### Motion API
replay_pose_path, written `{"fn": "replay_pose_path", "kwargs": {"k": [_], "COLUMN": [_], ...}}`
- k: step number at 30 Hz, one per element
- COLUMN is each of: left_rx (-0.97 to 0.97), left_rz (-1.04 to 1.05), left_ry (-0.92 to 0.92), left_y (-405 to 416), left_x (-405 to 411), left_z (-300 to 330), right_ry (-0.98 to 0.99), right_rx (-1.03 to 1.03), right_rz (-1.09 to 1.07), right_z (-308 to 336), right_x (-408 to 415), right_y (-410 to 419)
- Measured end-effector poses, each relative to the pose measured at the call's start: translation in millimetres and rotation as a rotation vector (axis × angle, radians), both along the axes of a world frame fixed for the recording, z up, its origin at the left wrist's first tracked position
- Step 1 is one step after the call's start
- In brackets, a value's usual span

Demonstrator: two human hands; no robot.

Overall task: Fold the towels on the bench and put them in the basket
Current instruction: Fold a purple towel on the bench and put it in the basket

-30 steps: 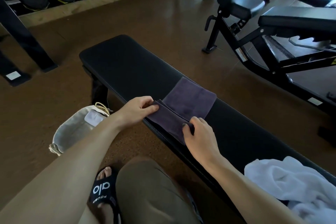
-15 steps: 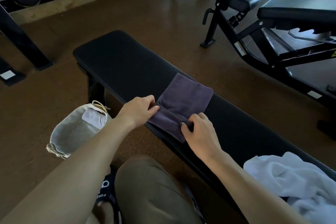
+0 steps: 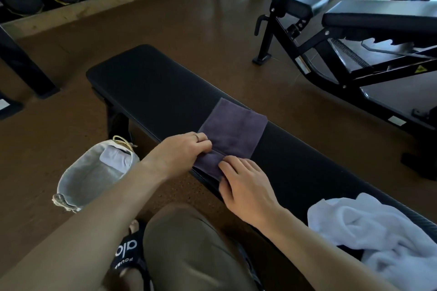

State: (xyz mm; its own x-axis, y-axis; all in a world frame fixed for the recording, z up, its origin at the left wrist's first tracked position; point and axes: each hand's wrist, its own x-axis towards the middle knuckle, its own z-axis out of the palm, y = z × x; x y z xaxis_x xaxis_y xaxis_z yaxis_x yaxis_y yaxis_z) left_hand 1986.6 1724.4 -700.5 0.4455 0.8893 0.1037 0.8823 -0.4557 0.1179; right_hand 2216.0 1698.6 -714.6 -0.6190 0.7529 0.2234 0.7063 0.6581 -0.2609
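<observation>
Gym flooring surrounds a black bench (image 3: 151, 87), where a purple towel (image 3: 233, 131) lies folded at its near edge. Left hand (image 3: 183, 152) and right hand (image 3: 246, 184) both pinch that near fold, fingers curled. White towel (image 3: 369, 227) lies crumpled rightward; a basket (image 3: 78, 184), seemingly fabric, sits below.

The towel (image 3: 233, 130) on the black bench (image 3: 151, 87) is dark purple-grey; the crumpled towel (image 3: 376, 236) is white. The basket (image 3: 92, 175) is pale grey with a tan cord. The floor (image 3: 189, 16) is brown, the sandal (image 3: 128, 253) black with white lettering.
</observation>
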Motion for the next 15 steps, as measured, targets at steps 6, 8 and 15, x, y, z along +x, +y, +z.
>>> {"fn": "replay_pose_path", "kwargs": {"k": [6, 8, 15], "left_rx": [-0.113, -0.111, -0.070], "left_rz": [-0.027, -0.043, -0.034], "left_ry": [-0.031, 0.034, -0.003], "left_y": [-14.2, -15.7, -14.9], "left_x": [-8.8, -10.4, -9.7], "left_z": [9.8, 9.3, 11.4], "right_ry": [0.022, 0.034, 0.163], "right_rx": [-0.031, -0.031, -0.206], "right_rz": [-0.008, -0.006, -0.095], "right_z": [-5.7, -5.0, 0.5], "right_x": [13.2, 17.9, 23.0], "right_y": [2.1, 6.7, 18.1]}}
